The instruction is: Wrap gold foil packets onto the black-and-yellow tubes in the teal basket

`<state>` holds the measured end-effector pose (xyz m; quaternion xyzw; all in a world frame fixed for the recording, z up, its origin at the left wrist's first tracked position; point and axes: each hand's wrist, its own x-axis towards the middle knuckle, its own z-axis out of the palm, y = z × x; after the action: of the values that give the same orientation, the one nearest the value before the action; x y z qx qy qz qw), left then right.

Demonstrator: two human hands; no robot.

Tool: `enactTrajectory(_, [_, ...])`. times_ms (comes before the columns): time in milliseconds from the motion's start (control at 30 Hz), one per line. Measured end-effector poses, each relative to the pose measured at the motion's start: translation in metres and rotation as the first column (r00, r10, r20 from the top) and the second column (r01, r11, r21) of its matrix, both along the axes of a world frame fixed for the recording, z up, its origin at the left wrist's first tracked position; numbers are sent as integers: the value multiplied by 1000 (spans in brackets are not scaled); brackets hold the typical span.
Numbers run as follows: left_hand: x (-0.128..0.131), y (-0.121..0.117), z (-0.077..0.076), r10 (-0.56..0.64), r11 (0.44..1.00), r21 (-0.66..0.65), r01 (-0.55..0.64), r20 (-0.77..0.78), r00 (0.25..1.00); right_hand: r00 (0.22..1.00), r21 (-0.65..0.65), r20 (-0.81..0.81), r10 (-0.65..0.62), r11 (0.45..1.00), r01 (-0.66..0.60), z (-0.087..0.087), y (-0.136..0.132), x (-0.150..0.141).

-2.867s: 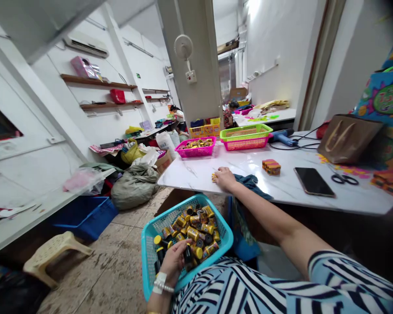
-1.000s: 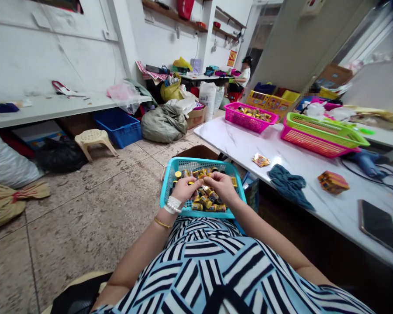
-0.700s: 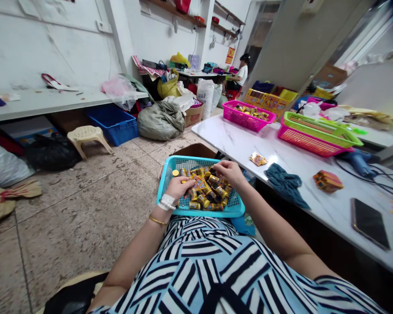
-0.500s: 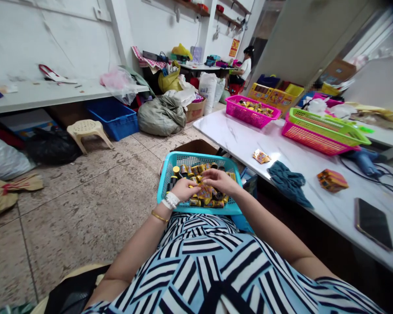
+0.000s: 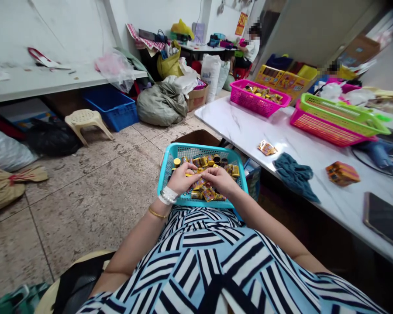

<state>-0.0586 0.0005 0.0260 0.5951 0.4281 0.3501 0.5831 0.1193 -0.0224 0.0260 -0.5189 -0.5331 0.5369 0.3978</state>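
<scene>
A turquoise mesh basket point(image 5: 163, 174) rests at my lap, holding small cylinders with yellow printed labels point(image 5: 201, 162), some with black or yellow ends, and shiny yellow-orange printed wrappers point(image 5: 209, 194). Above its contents, the fingertips of my left hand point(image 5: 180, 179) and my right hand point(image 5: 220, 179) come together. Both hands are closed in a pinch at the upper edge of a yellow printed wrapper point(image 5: 199, 182). My fingers partly cover it, so whether a cylinder is inside it cannot be made out.
On the marble-patterned table point(image 5: 221, 117) at right lie a wrapper stack point(image 5: 342, 173), a dark teal cloth point(image 5: 293, 174), a phone point(image 5: 382, 218) and a pink basket point(image 5: 260, 99) of cylinders. A cream stool point(image 5: 88, 122) and blue crate point(image 5: 111, 109) stand left. A person point(image 5: 251, 50) sits far back.
My hands have drawn together until their fingertips meet. The right hand's fingers, looser before, have closed to a pinch. The left hand sits slightly higher in the picture. The camera view has shifted slightly.
</scene>
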Motion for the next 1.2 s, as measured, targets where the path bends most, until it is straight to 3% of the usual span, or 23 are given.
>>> enactTrajectory(167, [-2,-2,2,213,977,-4,-213,86,973,974,93,-41,-222,970,225,-5,-1,-11])
enactTrajectory(367, [3,-19,18,170,985,-61,-164,120,978,931,191,-27,-365,912,363,4,-5,-13])
enactTrajectory(467, [10,-27,19,209,973,-136,-187,168,963,906,275,14,-423,873,404,9,-10,-16])
enactTrajectory(667, [15,-23,13,295,938,-268,-220,284,912,909,432,90,-407,838,333,3,-15,-16])
enactTrajectory(867, [13,-20,23,288,886,-444,-134,302,909,906,559,199,-373,803,207,-3,-16,-20])
enactTrajectory(933, [14,-22,25,353,844,-498,-199,238,905,912,549,231,-338,819,164,-2,-15,-20])
enactTrajectory(1000, [16,-18,22,418,839,-458,-292,199,887,908,518,290,-303,847,117,-4,-9,-16])
enactTrajectory(1133, [18,-3,14,420,852,-394,-346,119,900,828,507,322,-458,823,258,-11,-2,-6])
enactTrajectory(1200, [18,0,14,435,814,-439,-380,28,900,804,548,340,-488,797,252,-12,-8,-7])
